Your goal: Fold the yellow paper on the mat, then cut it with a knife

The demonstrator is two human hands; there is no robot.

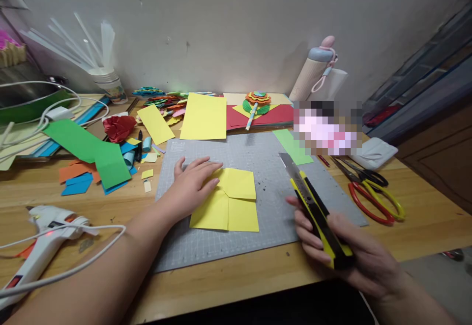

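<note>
A creased yellow paper square (241,212) lies on the grey cutting mat (280,217), with a slit running from its right edge toward the centre. Across its upper left part rests my left hand (197,182), open, fingers spread flat. My right hand (354,251) is wrapped round a yellow and black utility knife (319,217). The blade is out and points up and left, apart from the paper, over the mat's right side.
A white glue gun (55,226) with a cable lies at the left, near green paper (84,148) and scraps. Behind the mat are a yellow sheet (204,117) and a paper flower (257,103). Scissors (372,199) lie at the right, before a tilted bottle (309,74).
</note>
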